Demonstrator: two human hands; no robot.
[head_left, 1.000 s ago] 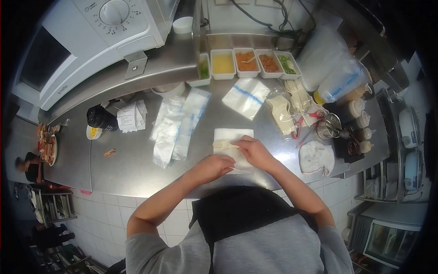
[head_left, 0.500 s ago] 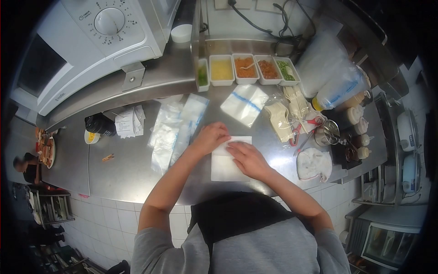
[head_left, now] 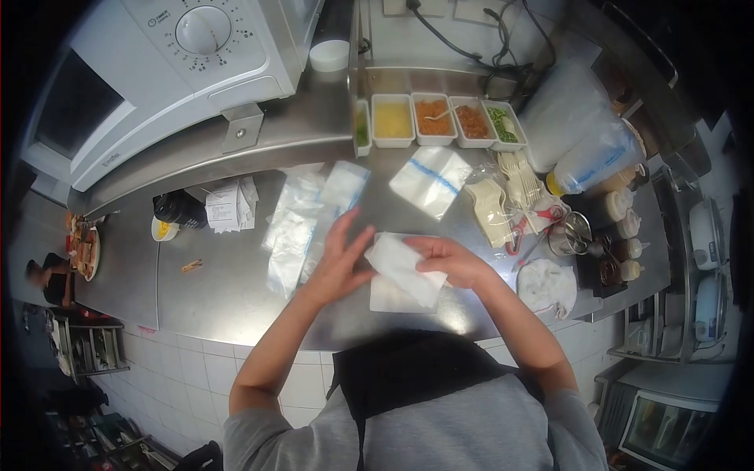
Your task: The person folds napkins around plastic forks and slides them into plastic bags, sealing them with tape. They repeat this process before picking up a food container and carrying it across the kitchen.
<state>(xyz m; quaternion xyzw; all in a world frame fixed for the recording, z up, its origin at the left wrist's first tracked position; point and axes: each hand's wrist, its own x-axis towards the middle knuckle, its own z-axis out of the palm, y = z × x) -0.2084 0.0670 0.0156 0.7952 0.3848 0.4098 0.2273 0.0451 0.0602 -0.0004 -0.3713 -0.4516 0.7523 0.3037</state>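
1. Fingers spread wide on the left hand (head_left: 334,271), just beside the napkin (head_left: 400,268), centre of frame.
2. Right hand (head_left: 459,264) pinches it above the white sheet (head_left: 393,301).
3. Light grip, squared edges: best against creases.

a black container (head_left: 177,209) beside paper slips (head_left: 228,206), above a clothespin (head_left: 192,265)

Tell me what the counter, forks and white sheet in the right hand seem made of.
The counter: satin metal, likely steel, from its grey sheen and blurred glare. The forks: probably smooth plastic, being uniformly cream. The white sheet: matte paper, perhaps tissue, as it looks thin and soft.
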